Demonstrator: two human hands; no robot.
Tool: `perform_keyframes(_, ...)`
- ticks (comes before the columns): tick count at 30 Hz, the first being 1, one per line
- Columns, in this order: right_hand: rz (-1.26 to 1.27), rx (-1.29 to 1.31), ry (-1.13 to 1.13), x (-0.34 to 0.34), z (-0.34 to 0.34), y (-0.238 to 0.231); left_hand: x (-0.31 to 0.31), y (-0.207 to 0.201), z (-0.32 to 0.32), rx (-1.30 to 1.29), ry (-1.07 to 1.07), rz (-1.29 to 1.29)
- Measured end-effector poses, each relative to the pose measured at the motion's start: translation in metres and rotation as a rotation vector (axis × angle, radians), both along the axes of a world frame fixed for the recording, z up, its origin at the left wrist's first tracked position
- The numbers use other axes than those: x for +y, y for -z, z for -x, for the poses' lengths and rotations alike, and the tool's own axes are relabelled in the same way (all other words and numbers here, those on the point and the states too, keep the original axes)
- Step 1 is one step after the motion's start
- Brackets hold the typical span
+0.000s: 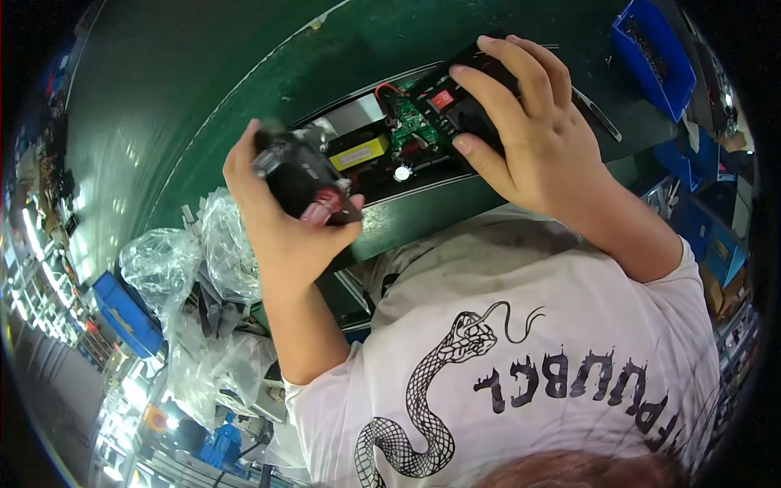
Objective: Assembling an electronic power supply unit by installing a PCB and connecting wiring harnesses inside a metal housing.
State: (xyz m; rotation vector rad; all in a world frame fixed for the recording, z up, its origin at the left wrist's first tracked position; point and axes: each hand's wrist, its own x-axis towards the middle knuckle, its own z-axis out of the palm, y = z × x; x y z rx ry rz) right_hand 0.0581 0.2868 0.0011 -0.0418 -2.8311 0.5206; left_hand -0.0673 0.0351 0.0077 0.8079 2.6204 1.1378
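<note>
An opened electronic device with a dark, long casing [423,180] lies on the green bench in front of me. Inside it show a green circuit board [416,124], a yellow-wrapped block [359,153] and a red wire. My left hand [281,215] is closed round a black end panel [301,175] with a red part on it, above the casing's left end; motion blurs it. At the other end my right hand [541,134] grips a black panel with a red rocker switch [442,99], thumb at its near edge and fingers over its top.
Tweezers [598,115] lie right of my right hand. A blue bin [655,61] of small dark parts stands at the far right. Clear plastic bags [191,268] and another blue bin [128,315] are on the left. The green bench top [191,89] stretches away behind the casing.
</note>
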Motion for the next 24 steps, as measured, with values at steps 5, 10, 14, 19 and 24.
perform_keyframes(5, 0.022, 0.017, 0.017, 0.004, 0.0, -0.002, 0.02, -0.018, -0.002, 0.242, 0.14, 0.178)
perform_keyframes(10, 0.085, -0.01, 0.029, 0.008, -0.007, 0.0, -0.008, -0.004, 0.001, 0.118, 0.18, 0.064)
perform_keyframes(14, 0.149, 0.004, -0.025, 0.006, -0.004, 0.005, -0.036, 0.014, -0.009, 0.061, 0.182, -0.038)
perform_keyframes(19, 0.143, 0.013, -0.013, 0.007, -0.004, 0.005, -0.014, -0.013, 0.0, 0.187, 0.246, 0.126)
perform_keyframes(24, 0.137, 0.037, -0.008, 0.009, -0.005, 0.008, -0.024, -0.005, 0.012, -0.008, 0.275, 0.035)
